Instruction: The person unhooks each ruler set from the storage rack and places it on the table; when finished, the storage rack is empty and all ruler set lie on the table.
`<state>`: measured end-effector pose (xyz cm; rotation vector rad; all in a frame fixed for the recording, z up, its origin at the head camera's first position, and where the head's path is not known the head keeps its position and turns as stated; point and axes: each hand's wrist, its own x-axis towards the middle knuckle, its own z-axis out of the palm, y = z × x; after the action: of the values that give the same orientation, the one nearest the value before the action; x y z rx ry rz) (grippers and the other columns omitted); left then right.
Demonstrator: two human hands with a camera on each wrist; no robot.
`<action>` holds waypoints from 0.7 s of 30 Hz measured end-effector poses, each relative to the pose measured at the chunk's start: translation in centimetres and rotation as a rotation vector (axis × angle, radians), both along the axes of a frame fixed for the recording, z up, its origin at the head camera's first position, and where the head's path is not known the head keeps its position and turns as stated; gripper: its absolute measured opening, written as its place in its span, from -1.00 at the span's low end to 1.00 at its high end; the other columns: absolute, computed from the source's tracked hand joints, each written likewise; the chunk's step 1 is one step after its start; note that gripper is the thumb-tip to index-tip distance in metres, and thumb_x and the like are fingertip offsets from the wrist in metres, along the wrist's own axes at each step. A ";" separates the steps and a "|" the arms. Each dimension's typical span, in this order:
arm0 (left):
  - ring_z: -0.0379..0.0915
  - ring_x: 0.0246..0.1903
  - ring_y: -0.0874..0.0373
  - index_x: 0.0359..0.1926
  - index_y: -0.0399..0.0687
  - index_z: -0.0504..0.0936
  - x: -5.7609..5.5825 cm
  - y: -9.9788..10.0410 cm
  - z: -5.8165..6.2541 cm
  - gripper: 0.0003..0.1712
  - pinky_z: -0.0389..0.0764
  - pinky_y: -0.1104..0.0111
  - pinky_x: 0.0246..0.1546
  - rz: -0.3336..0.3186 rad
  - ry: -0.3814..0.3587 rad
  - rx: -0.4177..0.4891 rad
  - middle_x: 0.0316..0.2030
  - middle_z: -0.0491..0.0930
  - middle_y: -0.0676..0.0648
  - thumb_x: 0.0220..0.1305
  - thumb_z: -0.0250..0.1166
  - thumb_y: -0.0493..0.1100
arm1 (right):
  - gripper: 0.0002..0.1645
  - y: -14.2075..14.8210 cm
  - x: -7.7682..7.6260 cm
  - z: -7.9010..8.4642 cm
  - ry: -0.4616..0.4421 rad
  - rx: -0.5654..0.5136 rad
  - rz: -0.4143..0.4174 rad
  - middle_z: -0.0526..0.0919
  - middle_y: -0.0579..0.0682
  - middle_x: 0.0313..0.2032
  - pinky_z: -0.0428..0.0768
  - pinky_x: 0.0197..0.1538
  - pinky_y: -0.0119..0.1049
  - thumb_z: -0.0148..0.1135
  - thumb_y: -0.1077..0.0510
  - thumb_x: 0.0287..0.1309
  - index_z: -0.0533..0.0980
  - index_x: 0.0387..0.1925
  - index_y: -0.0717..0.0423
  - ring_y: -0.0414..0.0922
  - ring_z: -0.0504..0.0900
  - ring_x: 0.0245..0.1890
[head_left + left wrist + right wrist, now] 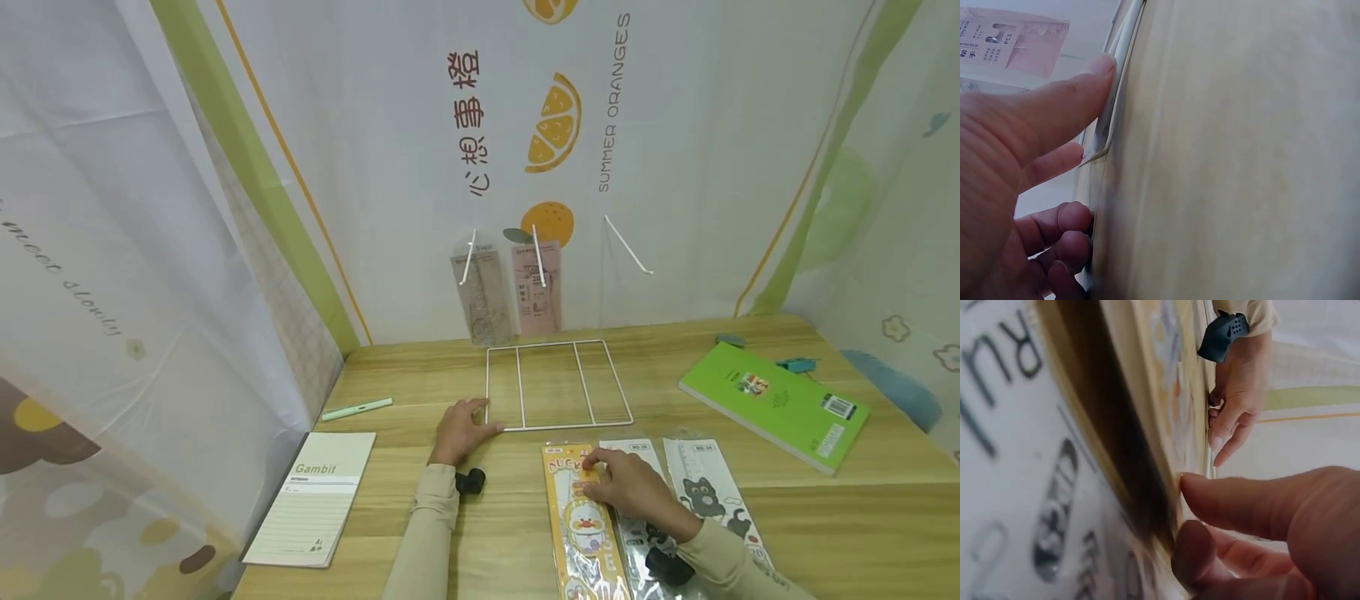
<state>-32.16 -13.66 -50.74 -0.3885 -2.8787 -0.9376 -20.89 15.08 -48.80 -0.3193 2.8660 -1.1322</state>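
Observation:
My left hand (459, 429) is at the near left corner of a white wire rack base (558, 427), holding that corner between thumb (1079, 94) and forefinger. Its other fingers are curled in. The right hand (637, 483) is over an orange duck-pattern ruler set (558, 517) lying flat, with thumb and forefinger tips apart at the upper part of the packet. Two more packaged ruler sets, one partly under the right hand and wrist and one with a black cat (705, 496), lie to its right.
White hooks rise behind the base; a grey packet (480, 300) hangs on the left one and a pink packet (538, 312) on the middle one, beside a third hook (628, 244). A notebook (311, 508) and green pen (357, 408) lie left, a green book (780, 408) right.

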 end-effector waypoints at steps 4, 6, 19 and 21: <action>0.49 -0.21 -0.05 0.21 -0.16 0.62 0.0 0.0 0.0 -0.32 0.53 0.12 -0.22 0.002 -0.005 0.002 -0.08 0.64 -0.26 0.15 0.49 0.10 | -0.71 0.3 -0.5 0.5 -0.016 -0.040 0.020 0.35 -0.16 -0.69 0.18 -0.61 -0.40 0.51 0.10 0.02 0.65 -0.19 0.06 -0.24 0.24 -0.70; 0.48 -0.23 -0.04 0.21 -0.17 0.62 0.0 -0.1 0.0 -0.32 0.53 0.12 -0.23 0.000 -0.005 -0.003 -0.09 0.64 -0.26 0.15 0.49 0.10 | -0.73 0.4 -1.1 0.9 -0.016 -0.063 0.022 0.35 -0.14 -0.70 0.19 -0.62 -0.40 0.48 0.12 0.05 0.65 -0.20 0.10 -0.24 0.24 -0.71; 0.45 -0.26 0.01 0.20 -0.20 0.62 0.2 -0.1 0.0 -0.32 0.51 0.15 -0.25 -0.016 0.004 0.002 -0.10 0.65 -0.25 0.15 0.50 0.09 | -0.77 2.3 -10.4 2.5 0.159 -0.228 -0.050 0.60 0.05 -0.47 0.44 -0.54 -0.33 0.31 0.15 0.29 0.62 -0.16 0.27 -0.15 0.48 -0.60; 0.45 -0.25 0.02 0.20 -0.19 0.62 0.1 -0.1 0.0 -0.32 0.51 0.16 -0.24 -0.015 0.005 0.002 -0.10 0.65 -0.25 0.16 0.49 0.10 | -0.74 2.4 -12.0 2.7 0.185 -0.273 -0.053 0.64 0.13 -0.37 0.48 -0.55 -0.34 0.29 0.18 0.31 0.61 -0.09 0.30 -0.11 0.53 -0.59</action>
<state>-32.03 -13.72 -50.78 -0.4130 -2.8736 -0.9403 -32.91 17.50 -46.10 -0.3794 2.8860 -1.5884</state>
